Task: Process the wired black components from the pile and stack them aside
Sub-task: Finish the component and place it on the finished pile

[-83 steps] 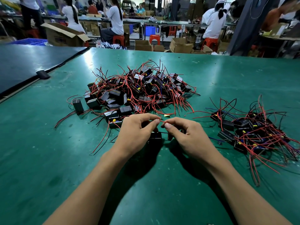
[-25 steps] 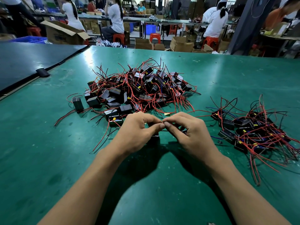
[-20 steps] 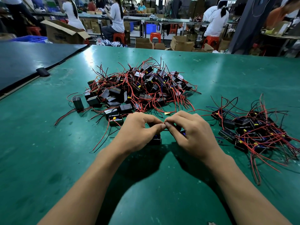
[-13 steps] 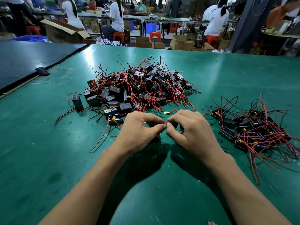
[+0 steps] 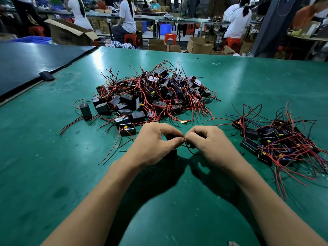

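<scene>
A big pile of black box components point(image 5: 149, 96) with red and black wires lies mid-table. A smaller heap of the same components point(image 5: 278, 142) lies at the right. In front of the big pile, my left hand point(image 5: 154, 144) and my right hand point(image 5: 207, 144) meet thumb to thumb. Both pinch the thin wire ends point(image 5: 185, 139) of one component between thumb and forefinger. That component's black body point(image 5: 173, 153) shows partly under my left hand, resting on the green table point(image 5: 53, 174).
A dark mat point(image 5: 26, 63) covers the table's far left, with a small black clip point(image 5: 46, 75) at its edge. One component point(image 5: 85, 110) stands apart left of the pile. Beyond the table's far edge are cardboard boxes, red stools and seated people.
My two hands have stayed together over the same component, fingertips working its wire ends. Both piles are unchanged.
</scene>
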The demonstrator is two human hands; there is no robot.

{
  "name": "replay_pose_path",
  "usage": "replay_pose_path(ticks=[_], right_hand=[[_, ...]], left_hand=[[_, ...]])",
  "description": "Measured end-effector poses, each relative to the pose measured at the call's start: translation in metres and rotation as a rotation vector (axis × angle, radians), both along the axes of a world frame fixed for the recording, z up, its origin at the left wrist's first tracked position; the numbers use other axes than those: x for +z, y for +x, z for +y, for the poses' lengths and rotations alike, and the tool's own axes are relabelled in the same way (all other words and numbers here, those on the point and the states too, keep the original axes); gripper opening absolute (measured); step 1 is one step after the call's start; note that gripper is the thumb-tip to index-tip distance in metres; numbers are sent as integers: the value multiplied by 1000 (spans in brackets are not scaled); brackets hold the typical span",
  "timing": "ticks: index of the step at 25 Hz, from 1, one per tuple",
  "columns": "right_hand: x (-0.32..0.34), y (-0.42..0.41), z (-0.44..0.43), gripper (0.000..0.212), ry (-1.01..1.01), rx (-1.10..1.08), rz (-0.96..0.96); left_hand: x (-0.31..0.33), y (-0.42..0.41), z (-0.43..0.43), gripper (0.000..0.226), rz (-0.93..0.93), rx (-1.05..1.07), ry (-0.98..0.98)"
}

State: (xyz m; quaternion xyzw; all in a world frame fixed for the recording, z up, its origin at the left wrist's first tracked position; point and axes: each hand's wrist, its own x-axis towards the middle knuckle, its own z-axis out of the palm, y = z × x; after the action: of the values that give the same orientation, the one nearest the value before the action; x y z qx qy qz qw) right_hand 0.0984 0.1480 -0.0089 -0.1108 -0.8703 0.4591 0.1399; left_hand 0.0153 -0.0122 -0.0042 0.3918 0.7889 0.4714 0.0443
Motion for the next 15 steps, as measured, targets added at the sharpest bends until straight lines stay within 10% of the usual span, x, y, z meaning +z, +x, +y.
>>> replay_pose_path(ticks=[15], right_hand=[[-4,2,12,16,399,143,341]], left_hand=[[-1,-2,-1,6,-70,57,-13]])
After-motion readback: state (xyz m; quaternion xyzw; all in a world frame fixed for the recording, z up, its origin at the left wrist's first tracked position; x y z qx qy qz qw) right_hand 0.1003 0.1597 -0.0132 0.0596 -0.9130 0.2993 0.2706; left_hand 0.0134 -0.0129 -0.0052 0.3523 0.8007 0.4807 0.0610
